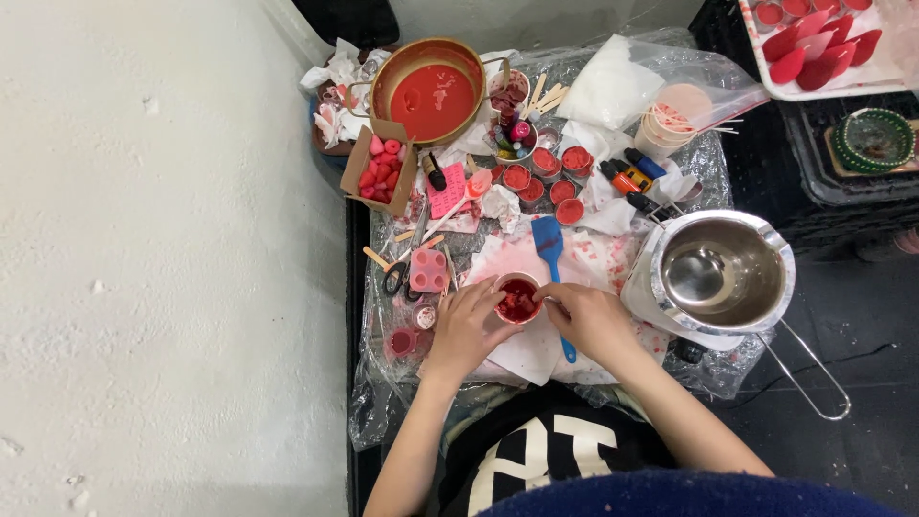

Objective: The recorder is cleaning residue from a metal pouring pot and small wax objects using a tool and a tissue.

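A small white cup (518, 300) holding dark red chunks stands on a white paper at the near middle of the work surface. My left hand (465, 323) cups its left side, fingers curled against the rim. My right hand (592, 318) touches its right rim with the fingertips. A blue spatula (551, 251) lies just beyond the cup, its handle running under my right hand.
A steel pot with a long wire handle (720, 272) sits at the right. A gold pan of red liquid (428, 91) is at the back. Small red-filled cups (549, 172), a box of pink pieces (382, 168), a pink mould (429, 270), scissors (396, 277) and dropper bottles (631, 176) crowd the plastic sheet.
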